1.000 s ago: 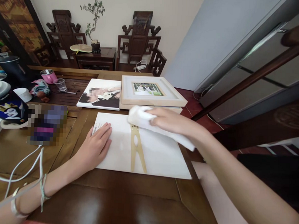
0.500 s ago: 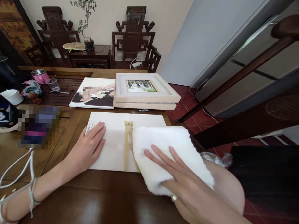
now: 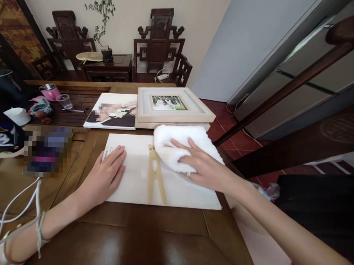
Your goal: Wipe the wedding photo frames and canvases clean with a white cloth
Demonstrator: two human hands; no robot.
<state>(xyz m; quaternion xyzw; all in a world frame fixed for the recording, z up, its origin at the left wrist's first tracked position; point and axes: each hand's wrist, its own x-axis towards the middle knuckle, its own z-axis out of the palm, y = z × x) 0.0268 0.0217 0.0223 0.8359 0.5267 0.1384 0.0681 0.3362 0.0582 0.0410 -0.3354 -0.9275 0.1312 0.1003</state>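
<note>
A white board (image 3: 130,181) lies flat on the wooden table, with a barcode label at its left edge and a pale A-shaped stand (image 3: 151,174) against its surface. My left hand (image 3: 109,174) rests on the board's left side, fingers stretched out and holding nothing. Under my right hand (image 3: 199,166) is a folded, fluffy white cloth (image 3: 182,136), pressed onto the board's far right part. The thumb tucks into a fold of it, and fingers spread over the top. The cloth covers the board's far right corner and the tip of the stand.
Beyond the board lie a photo panel (image 3: 111,112) and stacked pale picture frames (image 3: 174,116). A pixelated object (image 3: 48,152) with a white cable (image 3: 37,196) is at left, near a pink mug (image 3: 49,91) and a clear cup (image 3: 64,101). The table's right edge runs close by.
My right hand has moved the cloth away from me, from the board's near right part to its far right part, uncovering the stand's right leg. My left hand stays in place.
</note>
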